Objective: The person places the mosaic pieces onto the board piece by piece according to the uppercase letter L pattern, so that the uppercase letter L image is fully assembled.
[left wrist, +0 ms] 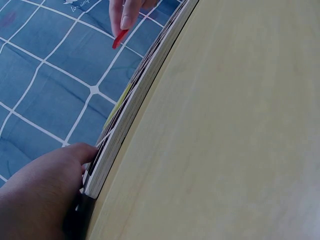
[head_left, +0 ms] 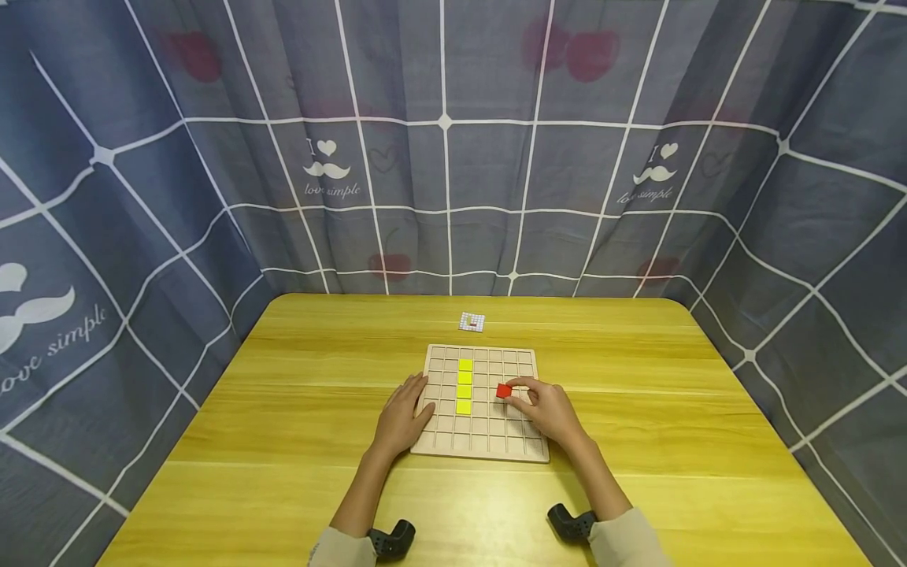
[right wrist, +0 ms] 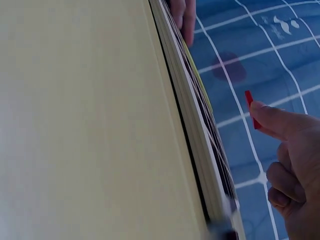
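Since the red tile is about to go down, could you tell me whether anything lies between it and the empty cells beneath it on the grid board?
Nothing visible does. The right hand pinches the red tile above bare cells of the grid board; the yellow tiles lie columns away.

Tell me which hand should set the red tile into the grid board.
Right. The right hand already pinches the red tile above the grid board; the left hand rests flat on the board's left edge.
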Motion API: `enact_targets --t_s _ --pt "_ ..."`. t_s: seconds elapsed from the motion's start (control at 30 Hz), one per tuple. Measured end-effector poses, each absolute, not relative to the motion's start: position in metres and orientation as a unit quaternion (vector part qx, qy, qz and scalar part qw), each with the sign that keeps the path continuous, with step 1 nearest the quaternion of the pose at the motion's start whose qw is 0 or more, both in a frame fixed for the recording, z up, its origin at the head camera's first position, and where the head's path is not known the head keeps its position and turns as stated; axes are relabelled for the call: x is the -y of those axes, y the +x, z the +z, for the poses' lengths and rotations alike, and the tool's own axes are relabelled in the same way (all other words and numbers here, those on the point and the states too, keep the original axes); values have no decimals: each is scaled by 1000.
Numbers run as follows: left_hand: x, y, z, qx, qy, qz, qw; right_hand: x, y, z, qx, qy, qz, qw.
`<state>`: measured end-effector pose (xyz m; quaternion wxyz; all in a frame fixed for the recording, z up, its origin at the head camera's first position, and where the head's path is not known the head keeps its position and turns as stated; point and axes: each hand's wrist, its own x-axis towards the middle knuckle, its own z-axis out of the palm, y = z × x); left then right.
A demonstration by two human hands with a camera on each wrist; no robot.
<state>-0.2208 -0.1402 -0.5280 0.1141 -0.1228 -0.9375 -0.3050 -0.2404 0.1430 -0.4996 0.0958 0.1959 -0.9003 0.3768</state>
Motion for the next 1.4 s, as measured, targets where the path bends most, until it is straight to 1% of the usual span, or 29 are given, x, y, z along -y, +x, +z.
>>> enact_targets --t_s 0.3,0.53,0.8,1.03,1.23,1.4 --pt "140 -221 -528 938 -121 -305 113 -119 -237 -511 891 229 386 67" --pt "140 -221 -528 938 -126 -302 117 -114 -238 -519 897 234 370 57" --pt "140 -222 -526 938 -123 -304 113 -112 -240 -520 905 236 346 71" --pt "140 -222 -527 940 -118 -301 111 -110 -240 -518 914 235 326 66" --pt "140 -220 -528 940 -118 -302 110 -109 -240 -519 918 235 310 77" --pt "140 -221 -527 939 -118 -303 109 -112 -240 -519 913 234 326 70"
